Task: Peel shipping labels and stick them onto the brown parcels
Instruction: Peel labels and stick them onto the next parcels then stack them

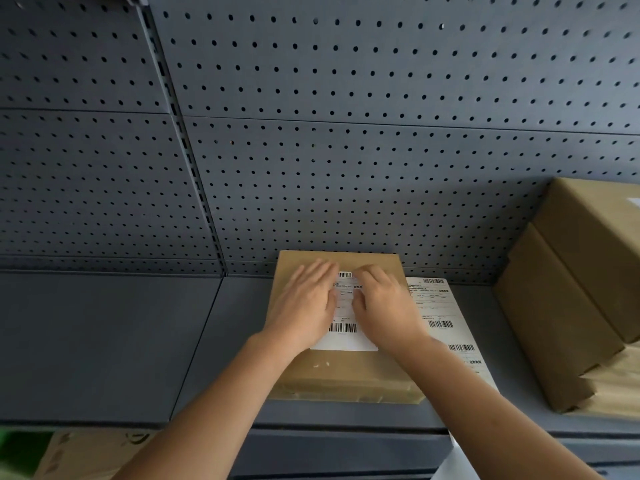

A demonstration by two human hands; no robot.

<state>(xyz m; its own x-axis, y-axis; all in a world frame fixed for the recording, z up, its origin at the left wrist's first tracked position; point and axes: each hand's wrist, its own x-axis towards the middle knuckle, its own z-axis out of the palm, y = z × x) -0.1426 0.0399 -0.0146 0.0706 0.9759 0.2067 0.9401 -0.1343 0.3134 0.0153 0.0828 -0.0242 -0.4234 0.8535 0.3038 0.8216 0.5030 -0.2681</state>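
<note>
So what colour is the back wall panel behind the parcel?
Dark blue-grey, dotted all over with rows of small round holes: a pegboard panel. The head view shows it.

Light is soft, even and rather dim, with faint shadows under the hands [346,306]. Wide-angle distortion bends the grey perforated metal back panel [346,133] above them. Fingertips blur slightly; edges go soft.
</note>
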